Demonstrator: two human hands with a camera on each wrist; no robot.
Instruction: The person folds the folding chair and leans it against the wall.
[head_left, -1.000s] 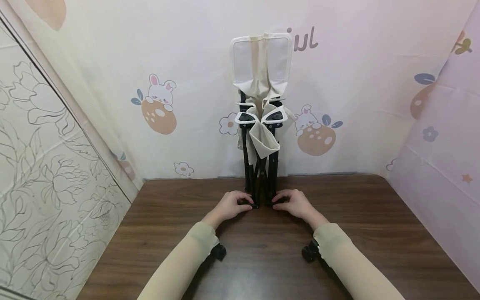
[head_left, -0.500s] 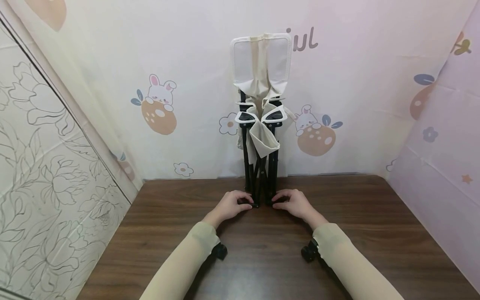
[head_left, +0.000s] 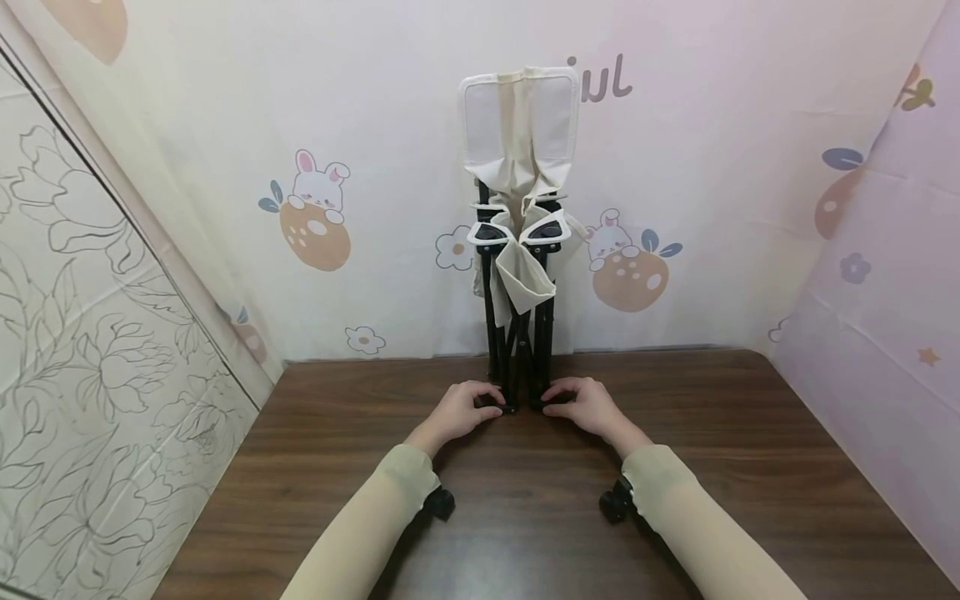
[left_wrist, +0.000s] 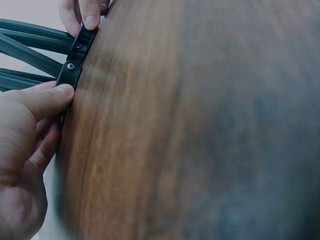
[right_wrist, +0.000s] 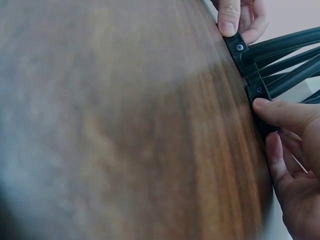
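Observation:
A folded camp chair with cream fabric and black tube legs stands upright at the table's back edge, in front of the wall. Its legs are bunched together, and the cloth sags in the middle. My left hand pinches the black foot on the left side between thumb and fingers. On the other side my right hand pinches the right foot in the same way. Both wrist views show the two feet close together, with small screws in them and my thumbs on top.
The brown wooden table spreads in front of the chair. Behind it hangs a wall cloth printed with rabbits and flowers. A flower-patterned panel borders the left side, and a pinkish cloth the right.
The head view has shifted very slightly. Both hands stay at the chair's feet, and the chair remains folded.

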